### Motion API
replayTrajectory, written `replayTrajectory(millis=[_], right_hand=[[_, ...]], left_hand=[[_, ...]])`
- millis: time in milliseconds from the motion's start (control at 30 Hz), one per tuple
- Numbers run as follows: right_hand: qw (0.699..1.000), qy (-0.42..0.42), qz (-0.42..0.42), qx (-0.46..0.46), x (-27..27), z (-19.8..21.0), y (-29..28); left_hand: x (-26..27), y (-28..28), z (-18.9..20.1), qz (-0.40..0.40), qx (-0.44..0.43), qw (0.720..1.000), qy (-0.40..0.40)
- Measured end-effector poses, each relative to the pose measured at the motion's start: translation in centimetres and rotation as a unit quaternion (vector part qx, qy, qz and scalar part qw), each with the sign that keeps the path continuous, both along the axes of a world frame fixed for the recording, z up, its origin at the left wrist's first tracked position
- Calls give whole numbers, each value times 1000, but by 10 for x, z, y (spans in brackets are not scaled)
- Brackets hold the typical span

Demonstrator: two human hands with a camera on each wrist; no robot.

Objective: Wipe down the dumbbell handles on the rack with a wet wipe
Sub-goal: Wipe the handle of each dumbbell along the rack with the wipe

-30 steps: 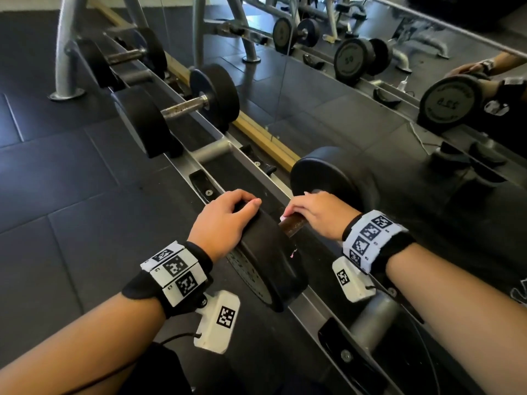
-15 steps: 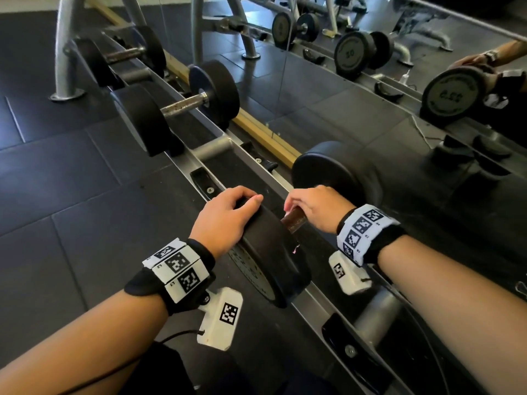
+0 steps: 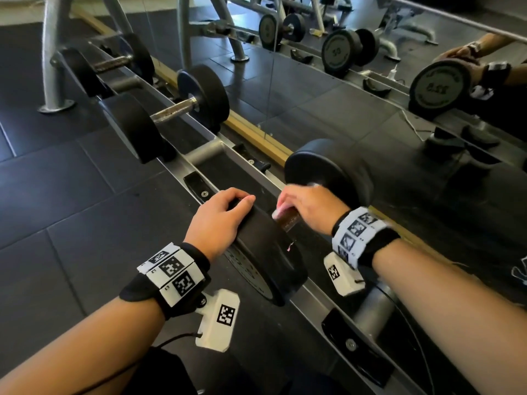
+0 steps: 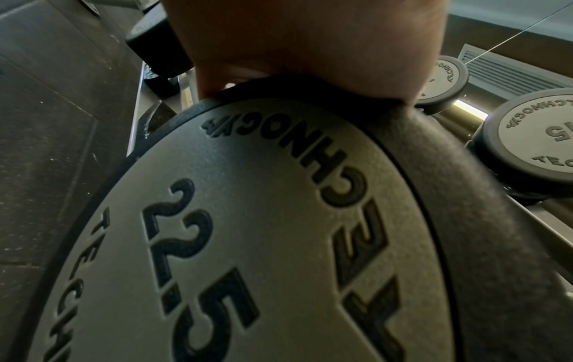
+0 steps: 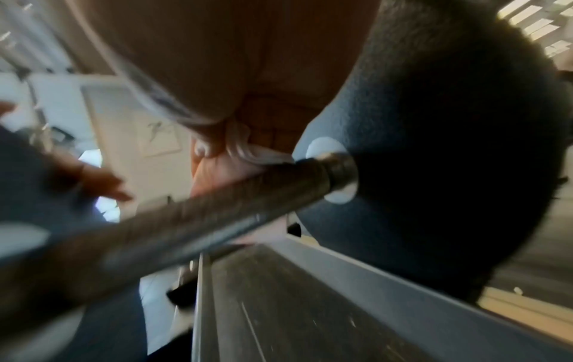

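A black 22.5 dumbbell (image 3: 268, 252) lies across the rack (image 3: 171, 163). My left hand (image 3: 219, 218) rests on top of its near head (image 4: 248, 232), fingers curled over the rim. My right hand (image 3: 309, 206) is wrapped round the brown knurled handle (image 3: 288, 220) with a white wet wipe (image 3: 281, 208) bunched under the fingers. From the right wrist, the wet wipe (image 5: 248, 149) is pressed on the handle (image 5: 217, 213) close to the far head (image 5: 449, 147). This hand is blurred.
Two more dumbbells (image 3: 174, 109) (image 3: 111, 64) sit further left along the rack, with an empty black saddle (image 3: 196, 185) between them and mine. A wall mirror (image 3: 370, 115) runs behind the rack. A grey upright post (image 3: 54, 67) stands on the dark rubber floor.
My right hand has slid a little along the handle toward the far head with the wipe. The left hand stays on the near head.
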State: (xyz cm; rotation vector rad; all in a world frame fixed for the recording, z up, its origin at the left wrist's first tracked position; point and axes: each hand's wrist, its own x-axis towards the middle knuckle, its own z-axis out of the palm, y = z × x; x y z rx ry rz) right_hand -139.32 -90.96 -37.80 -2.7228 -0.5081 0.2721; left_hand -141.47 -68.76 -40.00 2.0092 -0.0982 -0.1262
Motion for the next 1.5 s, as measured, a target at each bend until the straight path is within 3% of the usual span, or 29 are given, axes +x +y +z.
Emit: replayTrajectory(millis=[33,67,167,233,433,500,600,733,833,933,1133,1267,1400,1500], right_hand=[[1000,-1,3,-21,-5,-6,1],[1000,2,-12,15,-11,-10,1],[970,65,-47,231,-27,-10,4],[944,103,-70,307,-39,-7,3],[871,34,-328,365,-83,-23,-26],[823,54,-402,399,-94,-36,-25],[707,114,-453,530,-93,-53,-13],[580,155,-417,682,-72,-65,1],[519,164,-366,755,-64,-71,7],[507,149,-330,783,-63,-77,12],[548,195,-284,762,-79,-84,7],[489,262,-264,789,-87,-90,-11],[511,266,-303,759,-68,-84,-17],[487,264,-277,785,-57,-76,-10]], left_hand=[[0,0,0,0,1,1000,1],[0,0,1,2,0,1000,1],[0,-1,1,5,-6,1000,5],[-2,-1,2,3,-9,1000,7],[-5,-1,7,0,-24,999,28],[-6,-1,8,-2,-20,999,30],[-7,-1,10,-5,-12,999,31],[-8,-3,15,-8,6,1000,23],[-9,-4,17,-9,7,1000,18],[-10,-4,18,-12,7,1000,19],[-9,-4,18,-13,15,1000,11],[-9,-4,17,-16,17,1000,13],[-9,-5,18,-17,18,1000,14],[-10,-4,18,-19,21,1000,12]])
